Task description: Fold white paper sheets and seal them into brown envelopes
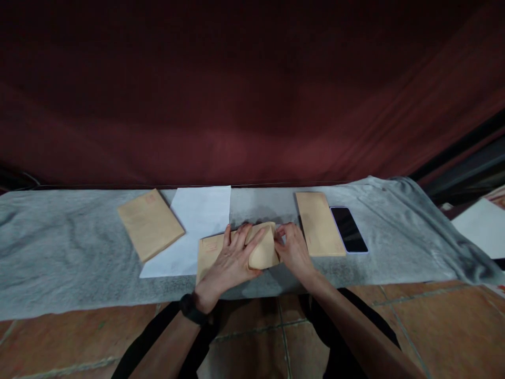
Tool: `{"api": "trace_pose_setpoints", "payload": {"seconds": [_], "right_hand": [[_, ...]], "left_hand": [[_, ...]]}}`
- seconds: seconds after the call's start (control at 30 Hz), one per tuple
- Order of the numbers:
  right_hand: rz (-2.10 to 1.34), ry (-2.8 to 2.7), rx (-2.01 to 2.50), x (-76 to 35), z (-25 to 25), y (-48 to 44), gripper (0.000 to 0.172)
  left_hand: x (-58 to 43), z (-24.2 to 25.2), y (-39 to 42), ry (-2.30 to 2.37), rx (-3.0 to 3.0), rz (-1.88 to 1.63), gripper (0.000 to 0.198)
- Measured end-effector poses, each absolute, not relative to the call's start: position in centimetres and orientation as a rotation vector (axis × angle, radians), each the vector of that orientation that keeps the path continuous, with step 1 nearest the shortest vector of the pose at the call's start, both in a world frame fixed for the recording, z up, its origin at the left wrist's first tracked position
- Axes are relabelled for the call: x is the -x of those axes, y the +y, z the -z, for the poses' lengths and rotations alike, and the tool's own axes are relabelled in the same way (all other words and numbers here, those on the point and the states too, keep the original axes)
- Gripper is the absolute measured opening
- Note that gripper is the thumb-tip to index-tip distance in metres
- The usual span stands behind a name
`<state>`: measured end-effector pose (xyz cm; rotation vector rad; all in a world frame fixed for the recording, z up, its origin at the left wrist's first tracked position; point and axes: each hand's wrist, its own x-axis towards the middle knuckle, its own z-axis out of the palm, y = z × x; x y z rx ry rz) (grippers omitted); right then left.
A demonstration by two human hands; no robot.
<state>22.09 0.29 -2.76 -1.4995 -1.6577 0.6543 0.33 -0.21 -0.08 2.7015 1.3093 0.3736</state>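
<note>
- Under the spread left hand (234, 258), a brown envelope (208, 251) is pressed against the bench; the palm is laid flat, with fingers extended.
- Its long axis is run crosswise, rising slightly toward the right hand (292, 247); its middle is covered by the left hand, the nearer one, and its right end is met by the right fingertips.
- Between both hands, a bowed brown paper part (263, 253) is crossed by the left index finger; its join to the envelope is hidden.
- The right fingers are curled in toward the thumb; whether an edge is pinched cannot be told.
- Just right of the right hand, another envelope (320, 223) is laid lengthwise away from the body, with a phone (349, 230) placed beside it.
- Beyond and left of the left hand, white paper (203, 210) is partly covered by a brown stack (151, 225).
</note>
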Motion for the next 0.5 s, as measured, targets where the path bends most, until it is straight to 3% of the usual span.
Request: {"api": "trace_pose_setpoints", "payload": {"seconds": [0.07,0.37,0.5], "right_hand": [[-0.715,-1.741,1.469,-22.2,2.4,0.2,0.011],[-1.662,-1.184,1.134,-22.1,2.6,0.4,0.033],[-1.801,-1.130,1.134,-22.1,2.6,0.2,0.036]], "left_hand": [[-0.5,0.3,-0.2,1.337,-2.716,-0.370,0.114],[-0.9,1.3,-0.3,1.282,-2.740,-0.363,0.114],[-0.8,1.5,-0.5,1.257,-2.744,-0.300,0.120]]}}
